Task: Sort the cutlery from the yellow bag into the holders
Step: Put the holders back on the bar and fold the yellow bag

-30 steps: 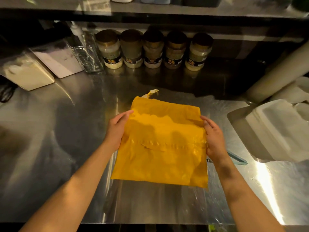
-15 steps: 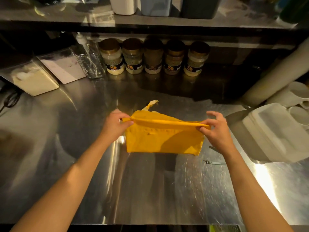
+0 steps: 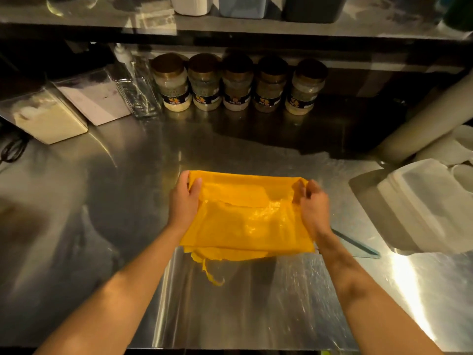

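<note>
Place: I read this as a commercial kitchen prep station | worktop: stainless steel counter (image 3: 76, 226) | far edge: five labelled spice jars (image 3: 236, 84) in a row under a steel shelf (image 3: 281, 29) | far left: clear bins of white powder (image 3: 48, 119) | right: white lidded container (image 3: 422, 203)

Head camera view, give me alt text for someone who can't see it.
Both hands, left and right, grip the far corners of a yellow bag lying on a steel counter. Five spice jars line the back.
</note>
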A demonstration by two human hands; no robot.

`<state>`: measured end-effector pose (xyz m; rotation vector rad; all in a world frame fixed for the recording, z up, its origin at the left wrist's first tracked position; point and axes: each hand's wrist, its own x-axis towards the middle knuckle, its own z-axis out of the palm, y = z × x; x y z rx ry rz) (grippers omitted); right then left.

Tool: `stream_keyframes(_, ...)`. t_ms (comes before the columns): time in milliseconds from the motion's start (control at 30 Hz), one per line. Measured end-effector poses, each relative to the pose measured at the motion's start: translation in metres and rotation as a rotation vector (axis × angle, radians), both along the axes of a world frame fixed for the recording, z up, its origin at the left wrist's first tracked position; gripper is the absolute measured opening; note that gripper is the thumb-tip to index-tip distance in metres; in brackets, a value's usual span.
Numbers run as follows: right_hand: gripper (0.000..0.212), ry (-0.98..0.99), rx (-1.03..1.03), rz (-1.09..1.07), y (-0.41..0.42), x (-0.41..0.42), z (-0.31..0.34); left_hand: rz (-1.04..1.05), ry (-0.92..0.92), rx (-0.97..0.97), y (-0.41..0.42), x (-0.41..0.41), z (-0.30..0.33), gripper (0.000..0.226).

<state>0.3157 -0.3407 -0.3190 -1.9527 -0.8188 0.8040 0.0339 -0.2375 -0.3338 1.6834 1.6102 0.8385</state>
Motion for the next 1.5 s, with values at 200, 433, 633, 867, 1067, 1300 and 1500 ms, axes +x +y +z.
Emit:
stream_keyframes(200,0.058,-0.265,-0.175,0.062,-0.003,-0.002,-0.040,-0.080,0.261,-0.052,-0.010,0.002,-0.033,0.070)
stream_keyframes(433,0.068,-0.689,-0.204,0.562,-0.031,-0.034,-0.047,-0.617,0.641,0.206,-0.078,-0.005,-0.055,0.092)
stream_keyframes(633,0.065,-0.707,0.068,0.883,-0.061,-0.017,-0.071,-0.692,0.704,0.241,-0.090,-0.021,-0.076,0.094)
stream_keyframes(867,0.043,-0.683,0.194,0.903,-0.063,0.008,-0.079,-0.673,0.656,0.309,-0.076,-0.023,-0.071,0.075)
stream_keyframes(1067,0.039,-0.749,0.198,1.019,-0.079,0.013,-0.082,-0.699,0.643,0.370,-0.078,-0.032,-0.074,0.062)
stream_keyframes(1300,0.075,-0.513,-0.005,0.868,-0.068,-0.003,-0.053,-0.616,0.533,0.455,-0.068,-0.009,-0.053,0.060)
stream_keyframes(1500,0.054,-0.459,-0.189,0.576,-0.019,-0.027,-0.042,-0.579,0.785,0.118,-0.045,0.068,-0.057,0.065)
